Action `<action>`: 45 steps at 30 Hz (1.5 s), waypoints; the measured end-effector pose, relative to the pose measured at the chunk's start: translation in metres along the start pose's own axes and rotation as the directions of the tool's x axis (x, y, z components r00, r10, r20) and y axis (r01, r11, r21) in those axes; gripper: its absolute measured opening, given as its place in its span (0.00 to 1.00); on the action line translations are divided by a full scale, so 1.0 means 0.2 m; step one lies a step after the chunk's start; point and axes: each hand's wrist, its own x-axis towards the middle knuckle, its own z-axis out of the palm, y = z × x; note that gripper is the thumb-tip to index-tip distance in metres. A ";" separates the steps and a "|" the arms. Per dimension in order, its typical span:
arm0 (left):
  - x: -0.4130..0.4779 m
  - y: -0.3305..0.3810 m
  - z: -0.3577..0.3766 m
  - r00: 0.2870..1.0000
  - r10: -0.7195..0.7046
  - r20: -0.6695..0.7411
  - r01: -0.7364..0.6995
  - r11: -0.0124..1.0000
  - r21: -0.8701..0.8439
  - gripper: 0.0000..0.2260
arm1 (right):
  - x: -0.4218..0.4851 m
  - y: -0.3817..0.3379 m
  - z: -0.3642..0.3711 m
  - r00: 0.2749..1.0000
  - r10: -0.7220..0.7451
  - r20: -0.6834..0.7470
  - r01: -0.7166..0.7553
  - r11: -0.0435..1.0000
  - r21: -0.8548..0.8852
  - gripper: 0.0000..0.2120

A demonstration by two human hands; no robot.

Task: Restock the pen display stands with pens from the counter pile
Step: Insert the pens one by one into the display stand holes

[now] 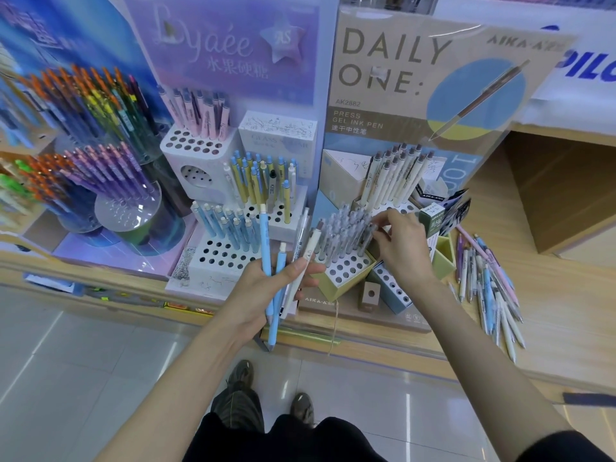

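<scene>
- the left hand (266,288) is curled round a bundle of pens (278,258), two pale blue and a few white or clear, held upright in front of the counter's edge.
- the right hand (403,248) reaches into the display; its thumb and fingertips pinch the top of one grey pen (369,240) at the right edge of a cluster.
- that cluster of grey pens (343,228) stands in a yellow-sided block (336,288) with a white holed top; the front rows of holes show dark.
- just beside it, lower right, a blue-grey block (393,290) lies tilted with a row of holes showing.
- behind, a white stand (390,208) holds cream pens (393,175) with brown caps, leaning left.
- left of centre, a white stepped stand (216,258) holds pale blue pens (226,228) on its lower tier, with open holes in front of them.
- its middle tier (276,219) holds yellow and blue pens (263,181).
- its top tier (193,141) holds pink and purple pens (200,111).
- far left, round clear tiers (133,211) carry orange, purple and dark pens.
- the counter pile (490,288) of loose pens lies flat on the wooden counter (560,311), right of the stands and apart from both hands.
</scene>
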 end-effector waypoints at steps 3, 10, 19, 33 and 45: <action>-0.01 0.01 -0.01 1.000 -0.017 0.011 0.017 1.000 -0.012 0.10 | -0.02 -0.03 -0.02 0.998 -0.030 0.058 0.033 0.998 -0.055 0.13; -0.03 0.05 -0.12 0.994 -0.077 0.077 0.068 0.991 0.114 0.07 | -0.09 -0.48 -0.14 0.953 -0.234 0.193 0.110 0.860 0.497 0.07; -0.05 0.14 -0.41 0.964 -0.209 0.164 0.165 0.954 0.249 0.10 | -0.06 -0.81 0.16 0.877 -0.098 0.470 -0.270 0.709 0.652 0.11; -0.09 0.15 -0.96 0.962 -0.270 0.052 0.240 0.916 0.321 0.07 | -0.14 -0.91 0.41 0.987 0.156 0.046 -0.153 0.799 0.582 0.05; -0.09 0.17 -1.33 0.976 -0.206 0.069 0.186 0.957 0.222 0.08 | -0.20 -1.07 0.77 0.965 0.189 -0.182 -0.131 0.948 0.290 0.10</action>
